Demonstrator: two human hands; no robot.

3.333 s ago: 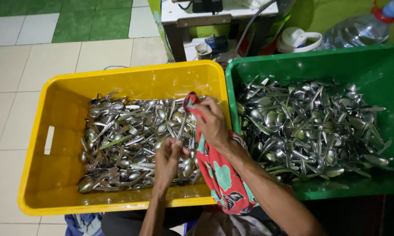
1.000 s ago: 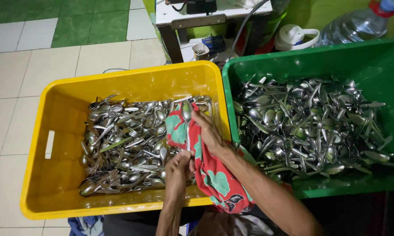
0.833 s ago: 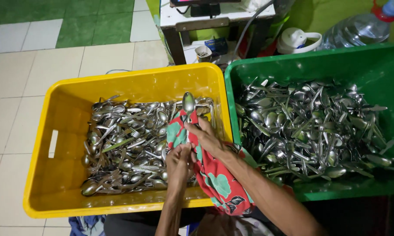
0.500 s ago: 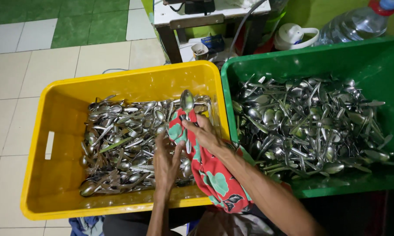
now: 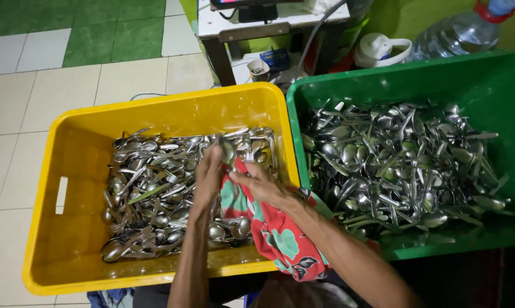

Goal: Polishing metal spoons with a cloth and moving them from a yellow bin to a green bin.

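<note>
L hand (image 5: pixel 207 171) & R hand (image 5: pixel 261 185) close together over the yellow crate (image 5: pixel 46 228), near its R wall. Both closed on one metal spoon (image 5: pixel 229 153): bowl up, sticking out above the fingers, handle hidden in the red floral cloth (image 5: pixel 277 234). R hand pinches cloth around the handle; L hand grips next to it, fingers curled. Cloth is red w/ green leaf shapes, drapes from the hands over the crate's near rim and along the R forearm.

Spoon shiny, silver, oval bowl, same kind as the rest. Yellow crate holds a loose heap of spoons (image 5: pixel 154 194), mostly centre & R; bare yellow floor on its L side, slot handle in L wall. Touching the yellow crate's R wall: green crate (image 5: pixel 497 74), fuller pile of spoons (image 5: pixel 400 165).

Behind the yellow crate: small table (image 5: pixel 257 28), small blue packet under it. Beyond the green crate: white lidded jug (image 5: pixel 380 50), big clear water bottle (image 5: pixel 457 37) w/ red neck ring. Floor tiles cream, green further back.
</note>
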